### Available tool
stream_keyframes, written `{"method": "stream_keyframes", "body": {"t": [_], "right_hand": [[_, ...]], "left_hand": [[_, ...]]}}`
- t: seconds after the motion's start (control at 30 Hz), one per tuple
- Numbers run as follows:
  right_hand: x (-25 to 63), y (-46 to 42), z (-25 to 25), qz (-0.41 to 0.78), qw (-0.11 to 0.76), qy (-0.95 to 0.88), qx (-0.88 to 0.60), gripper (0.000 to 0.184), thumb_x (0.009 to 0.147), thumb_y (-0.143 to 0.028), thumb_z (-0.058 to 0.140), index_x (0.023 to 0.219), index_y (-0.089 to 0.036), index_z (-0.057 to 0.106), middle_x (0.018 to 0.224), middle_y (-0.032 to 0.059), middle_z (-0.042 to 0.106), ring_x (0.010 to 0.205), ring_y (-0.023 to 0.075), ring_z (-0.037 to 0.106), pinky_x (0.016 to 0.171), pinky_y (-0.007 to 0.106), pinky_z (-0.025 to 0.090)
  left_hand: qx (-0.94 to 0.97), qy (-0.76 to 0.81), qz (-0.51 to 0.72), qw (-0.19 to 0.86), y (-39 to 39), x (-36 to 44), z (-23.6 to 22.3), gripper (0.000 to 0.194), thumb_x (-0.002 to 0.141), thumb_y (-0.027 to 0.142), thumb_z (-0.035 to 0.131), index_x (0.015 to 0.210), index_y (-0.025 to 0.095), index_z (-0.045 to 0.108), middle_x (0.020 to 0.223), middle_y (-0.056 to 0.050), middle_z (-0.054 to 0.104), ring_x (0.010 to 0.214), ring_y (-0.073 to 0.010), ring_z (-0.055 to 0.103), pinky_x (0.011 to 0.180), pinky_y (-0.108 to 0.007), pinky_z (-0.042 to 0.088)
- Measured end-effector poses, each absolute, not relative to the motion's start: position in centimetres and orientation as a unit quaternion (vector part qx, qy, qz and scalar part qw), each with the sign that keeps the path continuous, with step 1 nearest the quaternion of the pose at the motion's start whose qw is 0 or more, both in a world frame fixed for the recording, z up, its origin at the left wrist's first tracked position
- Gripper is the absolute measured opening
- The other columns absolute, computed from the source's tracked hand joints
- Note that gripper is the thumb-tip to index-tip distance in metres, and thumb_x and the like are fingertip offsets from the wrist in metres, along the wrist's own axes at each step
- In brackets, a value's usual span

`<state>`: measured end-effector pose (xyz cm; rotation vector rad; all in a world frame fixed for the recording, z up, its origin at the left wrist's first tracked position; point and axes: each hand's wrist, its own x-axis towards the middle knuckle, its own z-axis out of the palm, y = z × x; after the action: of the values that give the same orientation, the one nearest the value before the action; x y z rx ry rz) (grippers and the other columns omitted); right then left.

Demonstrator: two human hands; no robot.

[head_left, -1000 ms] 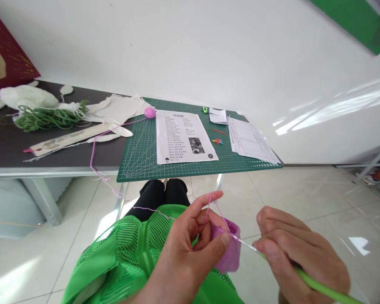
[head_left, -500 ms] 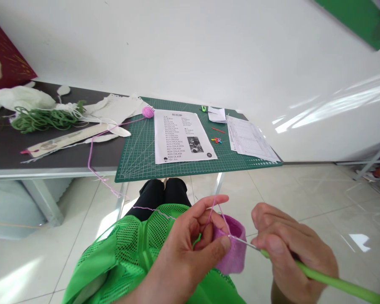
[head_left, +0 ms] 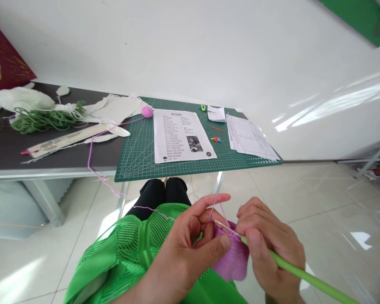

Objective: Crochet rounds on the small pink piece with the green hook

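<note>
My left hand (head_left: 196, 245) pinches a pink-purple crochet piece (head_left: 232, 261) between thumb and fingers, with its index finger stretched out and a strand of pink yarn (head_left: 213, 209) looped over it. My right hand (head_left: 269, 245) is closed around the green handle of a crochet hook (head_left: 281, 262). The hook's metal shaft passes through the work's upper edge, and its tip shows just beyond, close to the left fingers. From the left hand the yarn runs left across my lap and up to a small pink ball (head_left: 147, 112) on the table.
A green cutting mat (head_left: 136, 160) on the dark table (head_left: 6, 156) bears a printed pattern sheet (head_left: 183, 135), an orange-red needle-like stick (head_left: 218, 129), coloured stitch markers (head_left: 215, 139) and more papers (head_left: 251, 137). White yarn (head_left: 25, 99) and green yarn (head_left: 46, 120) lie at left.
My right hand has moved left toward the left hand, pushing the hook farther through the crochet piece, so its tip now sticks out beyond the edge. The piece has tilted slightly.
</note>
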<state>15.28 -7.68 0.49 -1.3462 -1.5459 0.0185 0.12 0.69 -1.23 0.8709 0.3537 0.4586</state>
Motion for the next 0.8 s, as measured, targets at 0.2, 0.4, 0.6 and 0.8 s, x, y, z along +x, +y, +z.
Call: {"method": "stream_keyframes", "body": {"t": [0.2,0.4,0.6,0.8], "right_hand": [[14.5,-7.5,-0.1,0.004,0.524,-0.603,-0.602,0.03,0.101,-0.006,0.048,0.074,-0.019,0.045,0.065,-0.0027,0.043,0.063,0.0101,0.045,0.056,0.028,0.036],[14.2,-6.9,-0.2,-0.092,0.506,-0.629,-0.583,0.028,0.094,0.003,0.048,0.076,-0.019,0.047,0.065,-0.0024,0.043,0.063,0.0112,0.041,0.056,0.03,0.036],[14.3,-6.6,0.3,-0.135,0.478,-0.656,-0.568,0.027,0.091,0.006,0.047,0.079,-0.018,0.05,0.066,-0.0017,0.05,0.064,0.0119,0.046,0.059,0.031,0.041],[14.1,-6.3,-0.6,-0.138,0.507,-0.63,-0.572,0.027,0.099,-0.002,0.044,0.079,-0.019,0.053,0.065,-0.0018,0.051,0.064,0.013,0.048,0.062,0.032,0.042]], "left_hand": [[0.49,0.217,0.272,0.799,0.1,0.6,-1.2,0.052,0.096,0.041,0.077,0.146,0.036,0.063,0.086,0.003,0.058,0.068,-0.0122,0.04,0.065,-0.025,0.037],[0.476,0.221,0.317,0.79,-0.4,1.3,-1.5,0.052,0.094,0.035,0.08,0.144,0.035,0.066,0.076,0.006,0.054,0.063,-0.0105,0.038,0.062,-0.023,0.036],[0.415,0.278,0.319,0.806,-0.6,1.4,-0.2,0.053,0.088,0.027,0.084,0.139,0.029,0.07,0.078,0.004,0.058,0.064,-0.0099,0.038,0.065,-0.023,0.038],[0.408,0.31,0.371,0.774,-1.3,2.0,-1.0,0.05,0.09,0.028,0.082,0.138,0.028,0.071,0.081,0.002,0.062,0.063,-0.0096,0.039,0.059,-0.021,0.037]]}}
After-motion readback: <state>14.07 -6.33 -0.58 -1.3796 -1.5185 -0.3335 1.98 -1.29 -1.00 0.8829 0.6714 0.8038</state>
